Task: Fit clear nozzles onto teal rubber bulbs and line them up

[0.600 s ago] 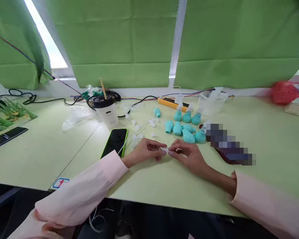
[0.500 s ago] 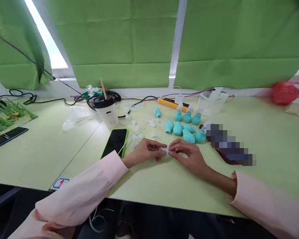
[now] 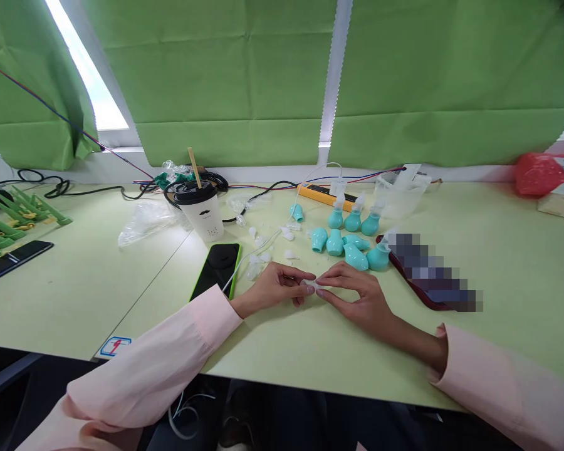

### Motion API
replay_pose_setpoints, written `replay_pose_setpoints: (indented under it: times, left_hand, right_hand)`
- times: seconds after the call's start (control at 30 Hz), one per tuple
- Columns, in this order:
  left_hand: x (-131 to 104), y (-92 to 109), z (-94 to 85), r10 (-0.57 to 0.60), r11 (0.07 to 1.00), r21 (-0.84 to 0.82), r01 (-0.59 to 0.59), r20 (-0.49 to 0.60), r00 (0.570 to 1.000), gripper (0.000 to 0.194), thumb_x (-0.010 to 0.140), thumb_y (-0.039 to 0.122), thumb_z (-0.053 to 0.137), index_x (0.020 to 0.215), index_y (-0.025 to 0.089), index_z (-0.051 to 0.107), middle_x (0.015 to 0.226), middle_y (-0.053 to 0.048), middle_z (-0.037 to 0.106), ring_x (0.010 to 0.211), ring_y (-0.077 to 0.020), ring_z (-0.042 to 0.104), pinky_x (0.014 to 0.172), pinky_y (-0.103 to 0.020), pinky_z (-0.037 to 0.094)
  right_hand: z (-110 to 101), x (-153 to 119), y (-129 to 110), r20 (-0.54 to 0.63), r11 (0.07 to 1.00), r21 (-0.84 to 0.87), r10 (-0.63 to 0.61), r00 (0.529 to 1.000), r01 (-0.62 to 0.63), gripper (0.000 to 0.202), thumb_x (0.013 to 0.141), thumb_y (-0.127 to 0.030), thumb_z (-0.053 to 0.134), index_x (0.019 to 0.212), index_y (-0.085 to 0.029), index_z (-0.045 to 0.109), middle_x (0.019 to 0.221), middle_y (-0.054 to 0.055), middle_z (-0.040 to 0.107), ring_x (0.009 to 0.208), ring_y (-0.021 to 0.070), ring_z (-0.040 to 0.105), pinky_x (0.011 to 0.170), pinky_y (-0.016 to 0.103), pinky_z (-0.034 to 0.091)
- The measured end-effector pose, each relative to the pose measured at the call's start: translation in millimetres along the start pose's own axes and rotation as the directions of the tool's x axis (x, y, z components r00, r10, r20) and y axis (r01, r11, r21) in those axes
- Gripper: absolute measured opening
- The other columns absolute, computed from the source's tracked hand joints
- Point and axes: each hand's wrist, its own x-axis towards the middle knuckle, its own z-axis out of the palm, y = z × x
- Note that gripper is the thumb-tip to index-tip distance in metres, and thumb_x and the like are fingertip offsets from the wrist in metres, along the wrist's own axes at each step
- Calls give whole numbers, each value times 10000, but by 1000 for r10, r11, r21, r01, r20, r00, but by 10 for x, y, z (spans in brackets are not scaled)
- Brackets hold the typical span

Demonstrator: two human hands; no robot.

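Note:
My left hand [image 3: 272, 287] and my right hand [image 3: 355, 295] meet fingertip to fingertip just above the pale green table [image 3: 310, 351]. Between them they pinch a small clear plastic piece [image 3: 310, 285]. Both wrists rest on the table, in pink sleeves. Just beyond my right hand lies a cluster of teal bulb-shaped parts [image 3: 346, 244], some lying down and three standing with clear tips [image 3: 353, 219]. Several small clear pieces [image 3: 267, 247] are scattered beyond my left hand.
A black phone in a green case [image 3: 217, 268] lies left of my left hand with a white cable. A lidded white cup with a stick [image 3: 201, 210] stands behind it. Black cables, plastic bags, a yellow power strip [image 3: 326, 196] and a clear cup [image 3: 397, 194] line the back.
My right hand's fingers have flattened and stretched out a little toward the left hand. The clear piece stays pinched between both hands.

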Motion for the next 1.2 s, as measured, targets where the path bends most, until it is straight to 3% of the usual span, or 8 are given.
replay_pose_setpoints:
  times: [0.33, 0.47, 0.53, 0.73, 0.87, 1.03, 1.2]
  left_hand:
    - [-17, 22, -39, 14, 999, -44, -10, 85, 996, 368, 652, 314, 619, 947, 94, 613, 606, -36, 587, 511, -81, 517, 541, -228, 437]
    - [-25, 11, -51, -13, 997, -73, 22, 120, 993, 364, 672, 335, 599, 945, 93, 611, 642, -43, 580, 515, -85, 527, 529, -227, 441]
    - [-29, 13, -51, -30, 995, -87, 41, 123, 992, 364, 674, 336, 598, 940, 88, 612, 631, -41, 573, 513, -88, 533, 524, -228, 443]
    - [-32, 16, -53, 9, 997, -79, -2, 93, 996, 360, 669, 312, 609, 948, 85, 613, 669, -63, 610, 528, -86, 540, 563, -236, 456]
    - [-40, 19, -41, 31, 996, -84, -23, 96, 995, 361, 648, 300, 627, 939, 87, 617, 724, -76, 628, 563, -98, 556, 604, -253, 465]
    - [-60, 68, -8, 21, 995, -97, -9, 124, 992, 375, 664, 291, 614, 982, 94, 594, 723, -69, 620, 590, -106, 569, 627, -269, 480]
    - [-54, 58, -10, 29, 993, -118, -14, 126, 992, 396, 664, 282, 615, 1014, 98, 577, 734, -71, 620, 605, -109, 574, 641, -281, 483]
  right_hand:
    - [14, -55, 41, -24, 976, -161, -154, 988, 148, 253, 704, -77, 562, 886, -243, 623, 793, 43, 547, 759, 151, 487, 626, 307, 450]
    - [-10, -73, 78, 72, 900, -380, -200, 977, 212, 256, 715, -118, 560, 927, -250, 617, 842, 58, 570, 806, 190, 458, 675, 378, 412]
    - [-12, -78, 84, 100, 884, -408, -206, 973, 229, 271, 724, -126, 549, 952, -260, 608, 856, 59, 573, 820, 199, 452, 683, 392, 402]
    - [26, -68, 17, 76, 992, -113, -48, 996, 56, 318, 737, -143, 532, 1020, -284, 566, 879, 48, 515, 851, 173, 471, 691, 357, 442]
    - [30, -59, -23, 79, 1000, -9, 28, 996, -28, 242, 735, -168, 541, 930, -292, 615, 894, 41, 516, 875, 178, 478, 719, 378, 442]
    - [35, -42, -3, 6, 956, 240, 176, 984, -172, 237, 719, -193, 574, 914, -318, 624, 853, 20, 517, 832, 156, 519, 713, 338, 456]
    - [46, -52, 28, -30, 951, 236, 214, 976, -202, 287, 667, -191, 631, 926, -316, 622, 853, 19, 530, 806, 159, 530, 717, 345, 453]
